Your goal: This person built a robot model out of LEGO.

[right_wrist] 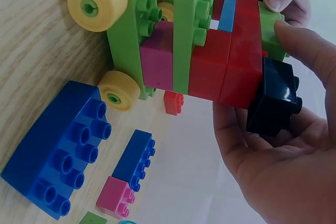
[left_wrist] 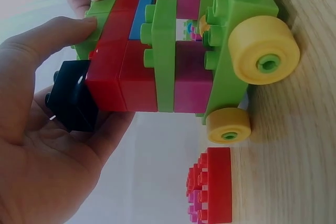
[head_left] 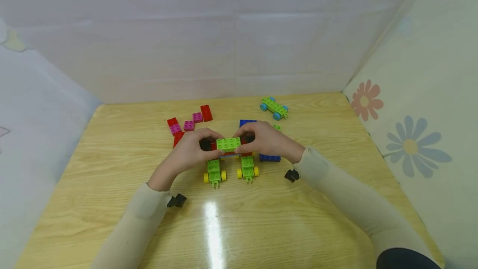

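Both hands hold a light green toy building brick (head_left: 228,143) on top of a built model. My left hand (head_left: 188,150) is at its left end, thumb on the near side and fingers behind. My right hand (head_left: 269,138) grips the right end in the same way. Below it are long red bricks (left_wrist: 113,69), with a black brick (left_wrist: 73,95) at the left end and another black brick (right_wrist: 273,93) at the right. Lower down come upright green bricks (right_wrist: 189,35), purple bricks (right_wrist: 157,59) and two green bases with yellow wheels (head_left: 214,170).
Pink bricks (head_left: 189,125) and red bricks (head_left: 206,113) lie behind the model on the left. Blue bricks (head_left: 269,158) are to the right. A green car base (head_left: 274,108) with blue wheels stands at the back right of the wooden table (head_left: 130,136).
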